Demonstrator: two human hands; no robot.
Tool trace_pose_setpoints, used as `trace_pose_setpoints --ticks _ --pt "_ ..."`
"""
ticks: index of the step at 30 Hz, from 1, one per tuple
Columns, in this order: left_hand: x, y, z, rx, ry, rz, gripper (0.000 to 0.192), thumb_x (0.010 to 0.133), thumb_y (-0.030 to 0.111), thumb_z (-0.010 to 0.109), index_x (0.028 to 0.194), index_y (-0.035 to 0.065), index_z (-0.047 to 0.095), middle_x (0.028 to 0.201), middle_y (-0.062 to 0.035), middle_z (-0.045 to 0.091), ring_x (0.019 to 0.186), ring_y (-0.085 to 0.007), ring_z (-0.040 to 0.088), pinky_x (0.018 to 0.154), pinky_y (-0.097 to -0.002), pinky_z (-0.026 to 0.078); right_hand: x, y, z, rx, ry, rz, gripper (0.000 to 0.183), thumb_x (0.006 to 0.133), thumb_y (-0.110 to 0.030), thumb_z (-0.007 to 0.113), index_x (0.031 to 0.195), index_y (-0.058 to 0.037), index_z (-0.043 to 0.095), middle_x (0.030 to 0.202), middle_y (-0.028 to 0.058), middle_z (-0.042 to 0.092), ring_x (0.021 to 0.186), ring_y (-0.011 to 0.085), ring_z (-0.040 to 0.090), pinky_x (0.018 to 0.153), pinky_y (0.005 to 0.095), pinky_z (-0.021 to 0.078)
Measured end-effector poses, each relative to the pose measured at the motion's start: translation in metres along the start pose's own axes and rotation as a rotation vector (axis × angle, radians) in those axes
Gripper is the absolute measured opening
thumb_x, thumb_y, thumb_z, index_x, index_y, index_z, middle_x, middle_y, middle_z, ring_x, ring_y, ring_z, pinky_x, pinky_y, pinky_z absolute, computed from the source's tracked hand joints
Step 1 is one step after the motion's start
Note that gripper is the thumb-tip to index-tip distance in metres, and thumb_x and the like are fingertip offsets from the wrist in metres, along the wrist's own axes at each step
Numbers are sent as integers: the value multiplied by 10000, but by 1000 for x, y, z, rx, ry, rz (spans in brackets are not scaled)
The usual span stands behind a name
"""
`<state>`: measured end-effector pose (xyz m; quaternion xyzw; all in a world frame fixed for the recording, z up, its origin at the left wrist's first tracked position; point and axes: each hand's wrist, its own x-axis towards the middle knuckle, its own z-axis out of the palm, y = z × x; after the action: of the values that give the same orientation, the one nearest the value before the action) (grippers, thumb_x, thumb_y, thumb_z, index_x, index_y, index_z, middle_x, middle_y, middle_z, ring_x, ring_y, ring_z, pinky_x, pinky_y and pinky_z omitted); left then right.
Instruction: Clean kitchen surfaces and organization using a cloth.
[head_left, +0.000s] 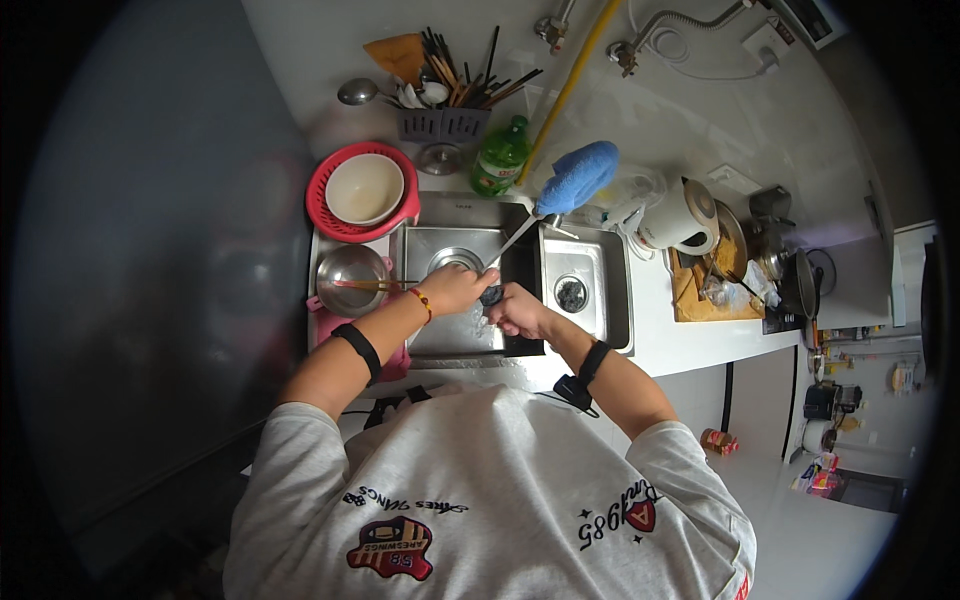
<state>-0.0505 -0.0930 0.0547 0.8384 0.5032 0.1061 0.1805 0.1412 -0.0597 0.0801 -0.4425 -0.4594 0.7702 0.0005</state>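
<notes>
My left hand (456, 289) and my right hand (521, 311) are close together over the large steel basin (439, 341). A small dark, roundish object (491, 295) shows between them, and the fingers of my right hand are curled against it. Too little of it is visible to name it. The faucet spout (514, 244) slants down to my left thumb; what the left fingers hold is hidden. Water (480, 324) splashes below the hands. A blue cloth (581, 176) covers the upper end of the faucet.
Left of the basin are a steel bowl (341, 296) with chopsticks (375, 284) across it and a red colander (321, 187) holding a white bowl (365, 187). A green bottle (499, 161) stands behind. To the right are a smaller basin (611, 259) and a white kettle (664, 217).
</notes>
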Motion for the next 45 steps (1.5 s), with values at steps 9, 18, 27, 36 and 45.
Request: trace_pose_setpoints --ticks 9,18,27,36,45 --pt "3 -4 -29 150 41 279 313 820 116 551 1126 63 503 719 -149 645 640 -336 665 563 -436 534 8 17 -7 658 -423 208 177 719 48 545 726 -95 440 577 -31 369 412 48 317 363 197 225" --pt "-2 -4 -22 84 215 280 493 832 124 573 1319 161 505 821 -129 652 755 -319 672 670 -413 555 18 7 -20 380 -356 66 205 708 64 570 860 -42 482 609 3 413 424 67 345 377 197 249" --pt "-15 16 10 -468 71 -113 619 822 258 719 1305 -4 434 1162 -268 572 1071 -413 579 911 -443 471 34 -3 -7 218 197 -148 277 873 -304 509 1082 -123 517 928 73 568 850 164 551 643 318 421" --pt "3 -18 60 -1253 464 -737 322 871 240 698 1130 87 583 975 -45 637 744 -197 634 600 -313 473 101 13 -47 646 298 -308 436 1006 -395 355 1227 -58 522 1190 169 614 1147 310 556 948 440 440" --pt "3 -32 42 -2171 617 -700 142 955 241 600 1081 191 560 918 19 582 674 -140 532 466 -233 345 121 -10 -54 1359 140 -573 487 1035 -322 320 1341 54 364 1323 272 495 1218 407 521 996 487 483"
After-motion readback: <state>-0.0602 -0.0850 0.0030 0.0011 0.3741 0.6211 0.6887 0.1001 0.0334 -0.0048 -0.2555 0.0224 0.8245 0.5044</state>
